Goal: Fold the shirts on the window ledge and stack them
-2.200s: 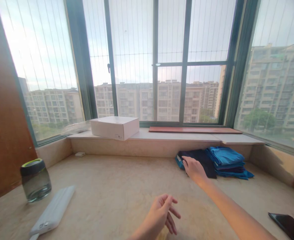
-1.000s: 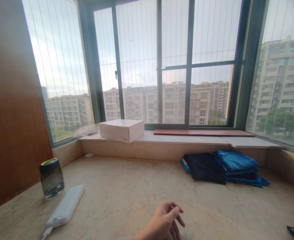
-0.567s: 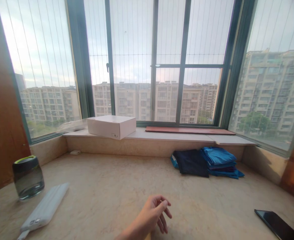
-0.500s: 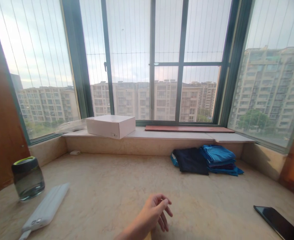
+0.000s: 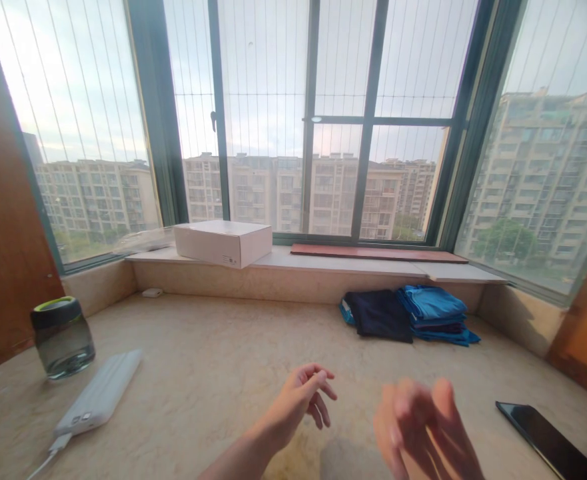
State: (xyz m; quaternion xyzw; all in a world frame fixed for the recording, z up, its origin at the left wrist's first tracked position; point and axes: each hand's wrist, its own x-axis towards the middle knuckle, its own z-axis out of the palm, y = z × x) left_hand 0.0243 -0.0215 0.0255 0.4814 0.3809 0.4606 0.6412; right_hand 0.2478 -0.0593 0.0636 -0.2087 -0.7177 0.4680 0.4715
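My left hand (image 5: pixel 309 399) hovers over the stone ledge (image 5: pixel 213 373) near the bottom middle, its fingers loosely bent and apart, with nothing in them. To its right, my right hand (image 5: pixel 418 427) is raised close to the camera, somewhat blurred. Its fingers are bent and the thumb stands away from them; I see no object in it. A black phone (image 5: pixel 548 437) lies on the ledge farther right, apart from that hand. Beyond both hands sit a folded dark navy cloth (image 5: pixel 380 315) and a stack of folded blue clothes (image 5: pixel 436 310).
At left stand a dark-tinted jar-like bottle (image 5: pixel 64 343) with a green ring on top and a white power bank (image 5: pixel 100 393) with a cable plugged in. A white box (image 5: pixel 223 243) and a reddish board (image 5: pixel 378 253) rest on the sill under the windows. A small white item (image 5: pixel 152 293) lies behind.
My right hand has come into view at the lower right. My left hand stays in a similar loose pose, slightly higher and farther left in the picture. The camera view has shifted a little.
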